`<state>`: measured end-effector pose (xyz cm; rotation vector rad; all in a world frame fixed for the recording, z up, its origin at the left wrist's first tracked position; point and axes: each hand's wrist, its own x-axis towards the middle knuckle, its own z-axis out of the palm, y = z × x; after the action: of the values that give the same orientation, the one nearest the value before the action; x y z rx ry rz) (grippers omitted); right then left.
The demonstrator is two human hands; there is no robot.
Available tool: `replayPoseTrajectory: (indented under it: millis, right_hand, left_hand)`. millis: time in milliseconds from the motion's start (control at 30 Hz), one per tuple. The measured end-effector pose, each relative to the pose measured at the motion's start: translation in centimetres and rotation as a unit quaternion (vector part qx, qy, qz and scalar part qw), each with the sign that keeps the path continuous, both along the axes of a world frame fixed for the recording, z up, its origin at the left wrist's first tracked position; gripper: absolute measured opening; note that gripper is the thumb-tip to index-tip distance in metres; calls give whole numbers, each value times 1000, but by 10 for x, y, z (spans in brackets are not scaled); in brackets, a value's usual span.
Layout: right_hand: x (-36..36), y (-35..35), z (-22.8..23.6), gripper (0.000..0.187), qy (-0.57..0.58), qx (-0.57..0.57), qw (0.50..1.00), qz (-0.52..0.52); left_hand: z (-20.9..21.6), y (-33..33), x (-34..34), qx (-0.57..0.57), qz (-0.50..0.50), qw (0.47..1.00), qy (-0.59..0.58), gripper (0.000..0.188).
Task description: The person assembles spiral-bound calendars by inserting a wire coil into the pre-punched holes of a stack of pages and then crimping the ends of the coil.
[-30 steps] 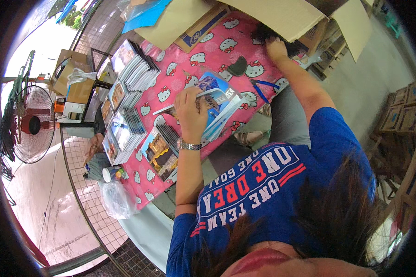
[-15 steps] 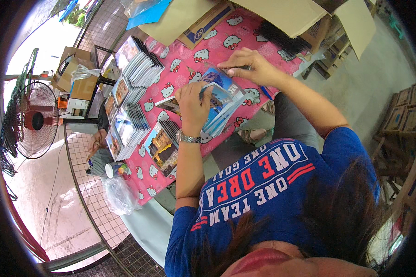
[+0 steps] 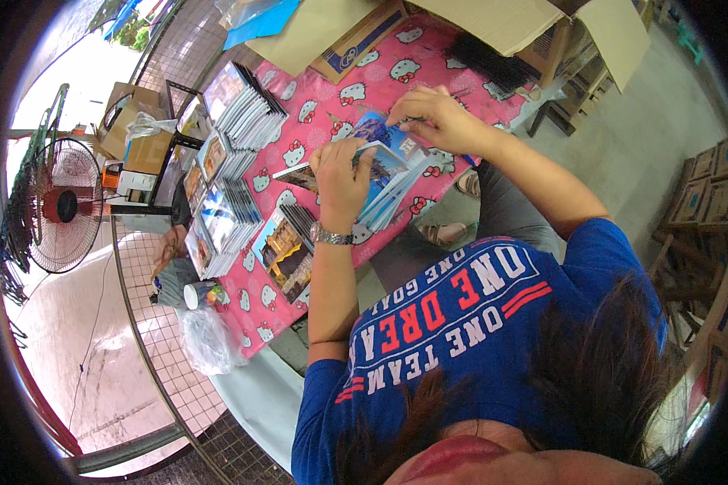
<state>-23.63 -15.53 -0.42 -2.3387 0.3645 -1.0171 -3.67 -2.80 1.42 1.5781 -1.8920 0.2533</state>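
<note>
Nearest lay the person's blue T-shirt (image 3: 590, 267), its front printed in white and red. A metal wristwatch (image 3: 332, 236) circled the left wrist. The left hand (image 3: 339, 176) grasped a raised booklet (image 3: 387, 159), thumb on its near side, above a fanned pile of blue-covered booklets (image 3: 396, 187) close to the bench's near edge. The right hand (image 3: 441, 120) had its fingers bent together over the pile's upper end; whether it pinched anything could not be told. Pink patterned cloth covered the bench (image 3: 437, 61). Left of the pile, beside the left forearm, sat a stack with a yellow building pictured on top (image 3: 283, 255). Farther left stood rows of booklet stacks (image 3: 228, 217), with a white cup (image 3: 194, 296) near the bench's corner. Beyond the right hand lay a black bristly bundle (image 3: 493, 69), below cardboard flaps (image 3: 493, 24). Far left stood a fan (image 3: 61, 205).
</note>
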Motion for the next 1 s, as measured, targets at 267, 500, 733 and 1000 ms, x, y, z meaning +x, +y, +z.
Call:
replayPoseTrajectory:
  millis: [267,500,733,1000]
  right_hand:
    - [1,-14,9,20,49,192,969,151]
    - [4,-21,12,25,2,89,993,83]
    - [2,1,11,37,-1,29,998,63]
    - [8,9,7,31,-71,51,996,25]
  left_hand:
    - [1,0,-2,-5,3,1000,-5,20]
    - [1,-2,-5,-1,5,1000,-14,20]
    - [3,0,-6,7,20,1000,-16,20]
    - [1,0,-7,-3,12,1000,4,18]
